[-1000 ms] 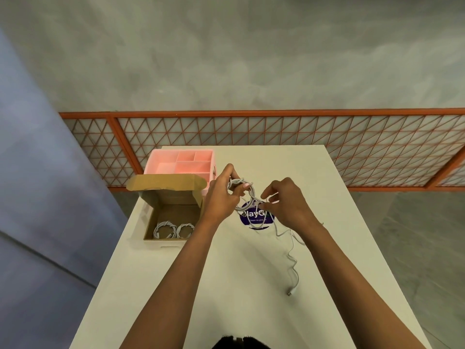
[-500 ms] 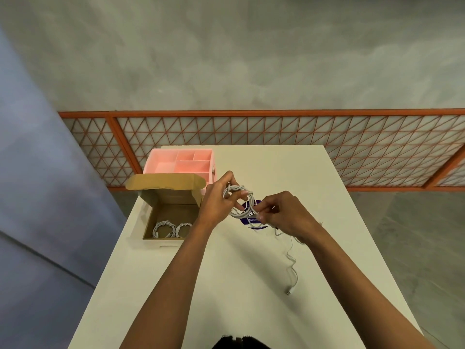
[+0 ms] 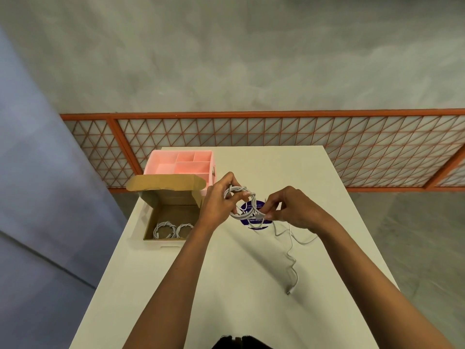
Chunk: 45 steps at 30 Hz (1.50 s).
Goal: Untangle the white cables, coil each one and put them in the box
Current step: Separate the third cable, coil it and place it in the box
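My left hand (image 3: 218,202) grips a coiled white cable (image 3: 240,192) held above the table, its loops round my fingers. My right hand (image 3: 292,210) pinches the near side of the same coil at its end. A loose white cable (image 3: 292,258) trails from under my right hand toward me, ending in a plug (image 3: 289,291) on the table. The open cardboard box (image 3: 151,220) stands to the left, with two coiled white cables (image 3: 164,229) lying side by side in it.
A pink divided organiser (image 3: 183,162) stands behind the box at the table's far left. A round purple sticker (image 3: 254,220) lies on the white table (image 3: 226,285) under the coil. An orange mesh railing (image 3: 276,137) runs beyond the far edge.
Both hands kept working the coil; my right hand dropped from the coil's upper right to its near side. The loose cable's tail shifted slightly on the table.
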{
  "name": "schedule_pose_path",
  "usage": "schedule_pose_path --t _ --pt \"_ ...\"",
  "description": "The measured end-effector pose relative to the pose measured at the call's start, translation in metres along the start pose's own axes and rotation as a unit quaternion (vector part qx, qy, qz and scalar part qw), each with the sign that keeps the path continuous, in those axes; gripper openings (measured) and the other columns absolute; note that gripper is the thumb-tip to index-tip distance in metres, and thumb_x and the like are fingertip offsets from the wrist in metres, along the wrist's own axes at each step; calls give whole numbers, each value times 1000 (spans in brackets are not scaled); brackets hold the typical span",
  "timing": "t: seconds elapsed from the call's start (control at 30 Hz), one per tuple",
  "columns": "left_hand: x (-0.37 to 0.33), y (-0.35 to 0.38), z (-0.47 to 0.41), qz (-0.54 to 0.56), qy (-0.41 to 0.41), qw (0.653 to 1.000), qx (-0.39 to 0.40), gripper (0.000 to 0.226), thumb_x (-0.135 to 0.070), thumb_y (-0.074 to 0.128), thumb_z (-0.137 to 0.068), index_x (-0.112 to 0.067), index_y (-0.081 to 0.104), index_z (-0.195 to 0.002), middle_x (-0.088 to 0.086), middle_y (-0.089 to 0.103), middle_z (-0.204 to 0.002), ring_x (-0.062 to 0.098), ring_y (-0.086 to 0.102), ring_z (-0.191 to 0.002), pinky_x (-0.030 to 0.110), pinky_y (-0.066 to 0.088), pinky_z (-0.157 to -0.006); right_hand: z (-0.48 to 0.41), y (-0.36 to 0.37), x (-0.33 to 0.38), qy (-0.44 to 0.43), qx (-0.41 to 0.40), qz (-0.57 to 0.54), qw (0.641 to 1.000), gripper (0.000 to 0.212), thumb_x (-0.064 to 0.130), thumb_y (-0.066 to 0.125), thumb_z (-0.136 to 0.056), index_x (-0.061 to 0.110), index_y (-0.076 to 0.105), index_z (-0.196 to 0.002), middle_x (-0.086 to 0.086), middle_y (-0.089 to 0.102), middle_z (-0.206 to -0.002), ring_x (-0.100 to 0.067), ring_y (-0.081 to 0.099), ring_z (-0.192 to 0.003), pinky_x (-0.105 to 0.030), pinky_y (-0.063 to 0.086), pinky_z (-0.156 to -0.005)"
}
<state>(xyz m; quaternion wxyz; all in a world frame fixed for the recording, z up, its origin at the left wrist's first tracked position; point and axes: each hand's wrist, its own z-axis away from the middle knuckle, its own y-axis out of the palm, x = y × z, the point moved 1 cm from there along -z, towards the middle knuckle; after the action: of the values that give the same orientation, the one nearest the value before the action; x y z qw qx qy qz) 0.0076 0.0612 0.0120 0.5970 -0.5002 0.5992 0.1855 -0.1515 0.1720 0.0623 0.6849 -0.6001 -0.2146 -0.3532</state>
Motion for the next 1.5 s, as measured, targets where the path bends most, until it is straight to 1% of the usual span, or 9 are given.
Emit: schedule_pose_path --t 0.17,0.27,0.43,0.6,0.73,0.87,1.07,1.33,1.5 --pt "-8 0 -6 37 2 999 18 30 -24 74 -81 -14 45 -79 3 73 -75 33 59 -53 40 48 -48 -5 3 -8 4 -52 33 998 14 6 73 -80 19 73 -79 1 68 -80 -4 50 -58 -15 38 -57" --pt "-11 1 -6 48 4 999 23 28 -21 73 -82 -15 46 -79 3 73 -76 24 56 -49 33 46 -47 -6 10 -9 4 -93 22 995 14 0 69 -81 13 74 -83 -1 67 -78 -9 57 -64 -7 39 -51" --pt "-13 -1 -6 65 3 998 25 26 -20 74 -81 -11 49 -80 5 73 -77 26 56 -50 35 47 -48 -5 21 -11 -34 -95 22 995 14 15 65 -86 14 75 -96 2 61 -106 -8 58 -83 -1 40 -66" --pt "-13 4 -4 62 9 998 28 23 -18 76 -78 -16 53 -79 -3 69 -76 15 63 -66 32 50 -58 -5 35 -10 -18 -111 -49 992 28 39 70 -82 12 72 -75 1 60 -86 -10 56 -74 -17 40 -64" --pt "-14 7 -4 87 17 996 12 23 -13 79 -75 -15 56 -76 -14 65 -70 9 61 -70 23 47 -65 -4 44 -12 26 -108 -202 973 28 34 71 -83 14 68 -63 -5 57 -65 -10 44 -58 -14 31 -54" --pt "-11 10 -3 99 7 995 -22 21 -18 80 -74 -10 63 -83 -7 67 -77 13 63 -75 27 51 -69 -5 48 -12 46 -95 -349 931 16 14 68 -85 1 72 -77 -20 69 -81 -19 63 -76 -32 50 -77" --pt "-1 23 12 176 -171 969 -31 54 -42 82 -66 -22 59 -111 1 68 -108 16 66 -99 28 55 -80 -14 51 -20 88 -117 -415 898 17 10 63 -88 -4 72 -91 -22 72 -95 -31 69 -92 -42 55 -90" --pt "7 30 23 236 -156 958 -49 10 -19 78 -77 -13 75 -84 12 73 -87 25 69 -86 49 52 -94 -22 52 -27 120 -122 -418 892 21 8 61 -88 -9 68 -98 -24 70 -99 -28 68 -88 -34 54 -86" --pt "11 36 24 182 -137 969 -98 20 -31 80 -73 -14 73 -68 12 71 -70 23 64 -70 51 54 -81 -30 56 -26 143 -143 -433 879 16 -3 56 -87 -1 57 -103 -20 64 -99 -27 64 -86 -30 54 -79"
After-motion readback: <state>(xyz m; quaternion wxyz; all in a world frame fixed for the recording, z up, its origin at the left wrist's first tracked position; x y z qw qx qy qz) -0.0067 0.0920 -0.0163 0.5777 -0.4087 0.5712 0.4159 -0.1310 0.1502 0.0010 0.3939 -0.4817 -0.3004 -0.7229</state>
